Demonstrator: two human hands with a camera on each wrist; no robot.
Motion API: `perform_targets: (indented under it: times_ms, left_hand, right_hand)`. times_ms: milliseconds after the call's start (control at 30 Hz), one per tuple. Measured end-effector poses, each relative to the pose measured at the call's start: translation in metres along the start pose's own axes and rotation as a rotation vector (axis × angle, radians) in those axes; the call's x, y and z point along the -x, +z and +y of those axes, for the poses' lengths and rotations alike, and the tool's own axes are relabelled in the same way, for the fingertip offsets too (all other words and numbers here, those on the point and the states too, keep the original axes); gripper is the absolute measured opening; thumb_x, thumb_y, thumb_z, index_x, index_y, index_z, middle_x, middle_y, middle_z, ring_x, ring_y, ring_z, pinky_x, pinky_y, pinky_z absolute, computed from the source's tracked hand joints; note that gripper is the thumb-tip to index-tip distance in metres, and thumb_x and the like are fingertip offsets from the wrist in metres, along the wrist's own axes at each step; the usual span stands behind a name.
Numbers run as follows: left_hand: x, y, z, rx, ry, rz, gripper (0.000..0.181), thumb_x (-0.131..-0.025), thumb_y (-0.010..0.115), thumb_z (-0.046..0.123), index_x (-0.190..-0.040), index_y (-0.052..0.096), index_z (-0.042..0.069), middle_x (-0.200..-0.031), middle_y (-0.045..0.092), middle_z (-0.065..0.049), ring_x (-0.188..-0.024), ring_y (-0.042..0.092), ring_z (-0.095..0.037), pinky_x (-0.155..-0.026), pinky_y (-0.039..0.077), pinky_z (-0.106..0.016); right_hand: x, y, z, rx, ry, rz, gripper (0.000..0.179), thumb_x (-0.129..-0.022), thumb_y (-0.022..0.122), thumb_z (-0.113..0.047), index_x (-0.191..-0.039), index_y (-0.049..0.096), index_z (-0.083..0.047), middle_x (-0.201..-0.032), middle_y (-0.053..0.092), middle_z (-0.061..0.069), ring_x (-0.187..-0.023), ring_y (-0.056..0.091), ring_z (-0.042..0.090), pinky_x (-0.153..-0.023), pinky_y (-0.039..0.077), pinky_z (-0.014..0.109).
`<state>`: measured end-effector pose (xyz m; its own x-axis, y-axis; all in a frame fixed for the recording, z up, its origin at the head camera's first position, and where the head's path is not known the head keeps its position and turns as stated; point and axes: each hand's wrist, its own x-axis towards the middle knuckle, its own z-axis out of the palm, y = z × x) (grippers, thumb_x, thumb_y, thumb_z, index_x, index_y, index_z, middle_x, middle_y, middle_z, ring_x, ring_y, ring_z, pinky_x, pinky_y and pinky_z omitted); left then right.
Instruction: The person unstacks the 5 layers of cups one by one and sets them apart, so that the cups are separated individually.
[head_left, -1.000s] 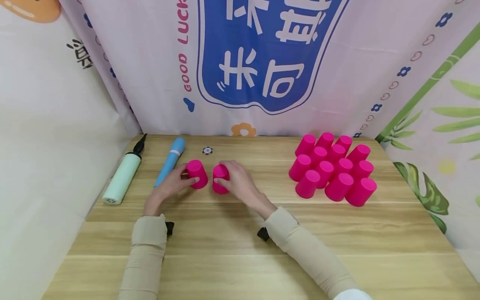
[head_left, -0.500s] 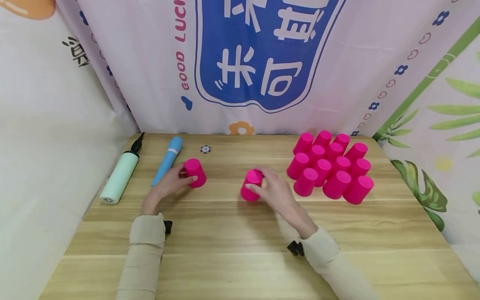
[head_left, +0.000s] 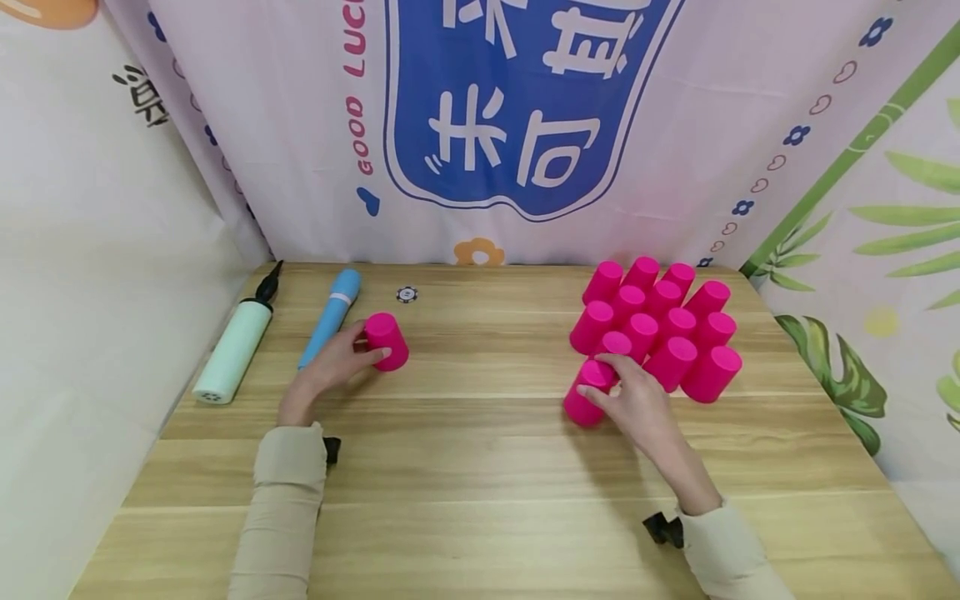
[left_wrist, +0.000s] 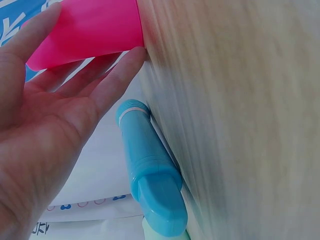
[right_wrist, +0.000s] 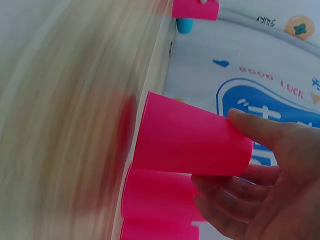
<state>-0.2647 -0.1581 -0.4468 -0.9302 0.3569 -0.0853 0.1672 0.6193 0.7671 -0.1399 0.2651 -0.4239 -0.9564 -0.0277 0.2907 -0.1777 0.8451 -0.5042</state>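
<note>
On the left of the table, a pink cup (head_left: pixel 387 340) stands upside down, and my left hand (head_left: pixel 337 364) holds it from its left side between thumb and fingers. My right hand (head_left: pixel 637 404) grips a second upside-down pink cup (head_left: pixel 585 402) near its top, at the front left corner of a cluster of similar pink cups (head_left: pixel 677 360). In the right wrist view the gripped cup (right_wrist: pixel 190 140) overlaps its neighbours, its rim close over the table. The left wrist view shows the left cup (left_wrist: pixel 95 30) between my thumb and fingers.
A blue tube with a white band (head_left: pixel 330 321) lies just behind my left hand. Left of it is a mint-green hand pump (head_left: pixel 236 350) with a black end. A small poker chip (head_left: pixel 407 294) lies near the table's back edge, before a printed cloth backdrop (head_left: pixel 300 183).
My right hand has carried its cup rightward, from beside the left cup to the front of the cluster. My left hand stays on its cup.
</note>
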Motion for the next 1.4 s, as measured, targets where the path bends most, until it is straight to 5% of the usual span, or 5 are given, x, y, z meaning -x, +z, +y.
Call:
perform_targets:
  times_ms: [667, 1400]
  left_hand:
    - [0.001, 0.001, -0.002, 0.010, -0.002, 0.010, 0.064, -0.095, 0.061, 0.030, -0.142, 0.034, -0.004, -0.136, 0.048, -0.025, -0.125, 0.045, -0.043, -0.102, 0.042, -0.053]
    - [-0.002, -0.001, -0.002, 0.023, -0.006, 0.000, 0.063, -0.095, 0.062, 0.027, -0.142, 0.034, -0.005, -0.137, 0.048, -0.026, -0.125, 0.045, -0.043, -0.102, 0.042, -0.053]
  right_hand:
    - [0.006, -0.031, 0.034, 0.085, 0.160, 0.054, 0.054, -0.080, 0.079, -0.015, -0.123, 0.054, 0.007, -0.112, 0.059, 0.027, -0.096, 0.060, 0.043, -0.079, 0.053, 0.057]
    - [0.006, -0.026, 0.044, 0.037, 0.141, 0.100, 0.054, -0.080, 0.077, -0.006, -0.126, 0.052, 0.010, -0.119, 0.054, 0.029, -0.106, 0.054, 0.044, -0.086, 0.049, 0.059]
